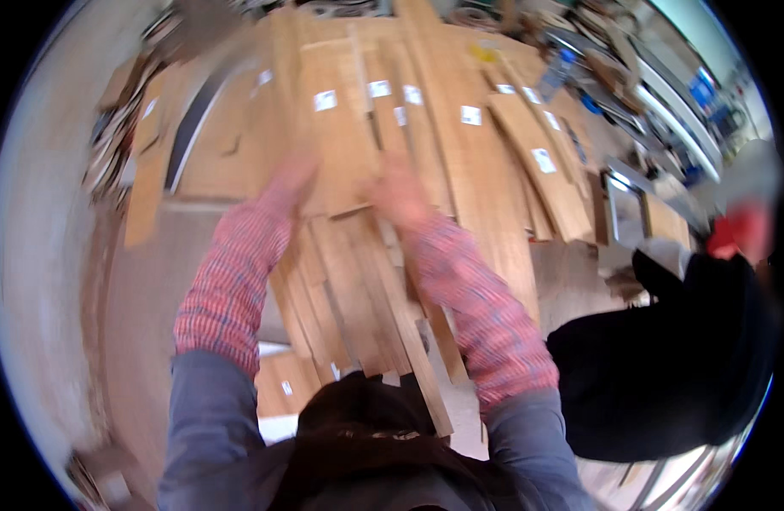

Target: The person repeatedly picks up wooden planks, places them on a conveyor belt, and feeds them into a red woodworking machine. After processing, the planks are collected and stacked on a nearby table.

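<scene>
A wide wooden board (341, 128) with a white label lies on a pile of wooden planks (460, 145). My left hand (291, 180) rests on the board's left edge. My right hand (398, 192) is at its lower right corner. Both are blurred by motion, so their grip is unclear. Narrow wood strips (366, 298) lie fanned out below the board, between my red checked sleeves.
Several labelled planks spread to the right (537, 153). A person in black (665, 358) stands close at the right. A metal frame (624, 204) and cluttered shelves (665, 85) are at the far right. A long plank (149, 170) lies at the left.
</scene>
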`<move>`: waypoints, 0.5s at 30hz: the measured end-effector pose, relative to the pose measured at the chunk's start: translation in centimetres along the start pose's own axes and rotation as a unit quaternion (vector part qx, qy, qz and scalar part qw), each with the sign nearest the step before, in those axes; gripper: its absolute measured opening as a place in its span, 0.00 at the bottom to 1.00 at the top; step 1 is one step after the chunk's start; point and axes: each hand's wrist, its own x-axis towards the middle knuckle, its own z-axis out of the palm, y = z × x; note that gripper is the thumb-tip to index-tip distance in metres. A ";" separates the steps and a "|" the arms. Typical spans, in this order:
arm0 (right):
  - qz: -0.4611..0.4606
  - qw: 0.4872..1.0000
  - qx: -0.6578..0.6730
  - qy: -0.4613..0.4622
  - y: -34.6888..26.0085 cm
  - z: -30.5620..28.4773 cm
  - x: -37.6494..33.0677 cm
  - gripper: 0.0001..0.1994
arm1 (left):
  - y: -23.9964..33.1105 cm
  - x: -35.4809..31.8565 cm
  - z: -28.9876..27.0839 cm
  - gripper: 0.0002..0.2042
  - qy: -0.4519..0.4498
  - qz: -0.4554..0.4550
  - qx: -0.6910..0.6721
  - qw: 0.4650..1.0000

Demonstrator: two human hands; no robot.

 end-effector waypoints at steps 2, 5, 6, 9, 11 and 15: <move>0.036 0.970 -0.236 -0.046 4.7 7.9 5.7 0.23 | -0.7 1.2 0.2 0.21 0.014 -0.070 0.008 0.997; 0.153 0.944 -0.289 -0.052 2.4 10.4 7.5 0.26 | -2.4 1.1 -0.4 0.20 0.014 -0.135 -0.120 0.983; 0.188 0.953 -0.238 -0.016 1.0 9.6 7.3 0.29 | -2.5 1.0 -0.5 0.20 -0.003 -0.151 -0.144 0.978; 0.214 0.970 -0.111 -0.020 3.9 7.2 9.0 0.33 | -2.7 2.8 0.0 0.24 -0.043 -0.138 -0.264 0.954; 0.227 0.971 -0.034 -0.065 4.9 6.8 9.5 0.35 | -5.0 4.1 -0.7 0.24 -0.078 -0.136 -0.310 0.938; 0.269 0.955 0.107 -0.066 5.0 7.7 9.2 0.36 | -7.0 3.0 -0.6 0.28 -0.022 -0.051 -0.252 0.966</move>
